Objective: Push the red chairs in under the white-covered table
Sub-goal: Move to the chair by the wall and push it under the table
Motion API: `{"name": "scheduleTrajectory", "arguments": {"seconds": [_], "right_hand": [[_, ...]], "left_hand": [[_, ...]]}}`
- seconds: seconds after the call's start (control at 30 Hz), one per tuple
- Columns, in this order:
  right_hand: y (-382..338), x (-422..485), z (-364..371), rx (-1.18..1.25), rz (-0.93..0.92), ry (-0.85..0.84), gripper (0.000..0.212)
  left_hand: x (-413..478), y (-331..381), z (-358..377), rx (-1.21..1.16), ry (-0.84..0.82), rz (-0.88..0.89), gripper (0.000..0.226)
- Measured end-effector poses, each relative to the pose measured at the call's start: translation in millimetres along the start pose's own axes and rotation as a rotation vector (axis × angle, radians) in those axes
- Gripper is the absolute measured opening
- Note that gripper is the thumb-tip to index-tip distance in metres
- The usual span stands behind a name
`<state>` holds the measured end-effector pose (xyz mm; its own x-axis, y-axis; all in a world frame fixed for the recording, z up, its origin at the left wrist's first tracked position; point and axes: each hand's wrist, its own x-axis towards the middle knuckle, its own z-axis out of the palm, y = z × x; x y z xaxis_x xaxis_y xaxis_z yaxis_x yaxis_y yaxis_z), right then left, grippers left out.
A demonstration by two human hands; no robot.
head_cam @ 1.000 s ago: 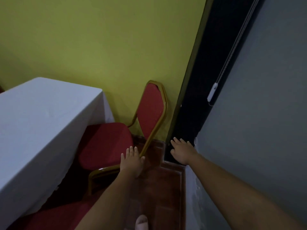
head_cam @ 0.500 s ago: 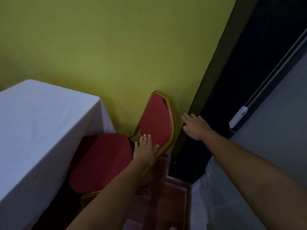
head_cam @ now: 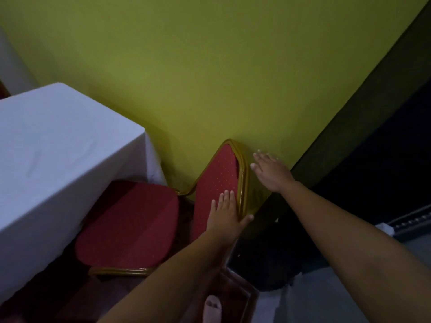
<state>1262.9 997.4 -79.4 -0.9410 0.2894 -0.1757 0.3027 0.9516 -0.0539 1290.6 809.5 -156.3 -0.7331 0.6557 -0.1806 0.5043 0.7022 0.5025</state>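
While its seat faces the table (head_cam: 58, 148) corner, the red chair (head_cam: 130, 222) takes the flat, open-fingered left hand (head_cam: 225, 212) on its backrest; the right hand (head_cam: 271, 170) hovers spread.

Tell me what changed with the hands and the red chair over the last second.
The left hand rose from the seat frame's edge onto the red chair backrest, fingers flat on the padding, thumb over the gold rim. The right hand lifted from low by the dark door frame to just beside the backrest's top, open, not visibly touching it. The chair's seat stays partly under the white-covered table.
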Motion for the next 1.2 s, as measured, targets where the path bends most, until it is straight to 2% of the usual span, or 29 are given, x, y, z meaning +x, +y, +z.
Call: {"name": "scheduleTrajectory", "arguments": {"seconds": [0.13, 0.3, 0.47, 0.73, 0.9, 1.2], "right_hand": [[6.0, 33.2, 5.8, 0.069, -0.089, -0.016, 0.055], [-0.2, 53.3, 15.8, 0.202, -0.139, 0.041, 0.051], [-13.3, 49.4, 23.9, 0.312, -0.181, 0.128, 0.048], [-59.1, 13.7, 56.1, 0.441, -0.242, 0.294, 0.050], [-91.8, -10.8, 69.9, 0.430, -0.401, 0.364, 0.056], [-145.8, -43.5, 85.3, 0.449, -0.592, 0.466, 0.046]], "left_hand": [[19.5, 8.8, 8.1, -0.015, 0.093, -0.077, 0.097], [26.9, -6.2, 6.8, 0.125, 0.104, 0.059, 0.102], [16.8, -19.4, 3.6, 0.138, 0.131, 0.079, 0.104], [-41.1, -61.5, -4.3, 0.227, 0.206, 0.075, 0.094], [-92.1, -90.7, -9.7, 0.290, 0.228, 0.009, 0.089], [-176.9, -129.9, -33.0, 0.398, 0.241, -0.129, 0.087]]}}
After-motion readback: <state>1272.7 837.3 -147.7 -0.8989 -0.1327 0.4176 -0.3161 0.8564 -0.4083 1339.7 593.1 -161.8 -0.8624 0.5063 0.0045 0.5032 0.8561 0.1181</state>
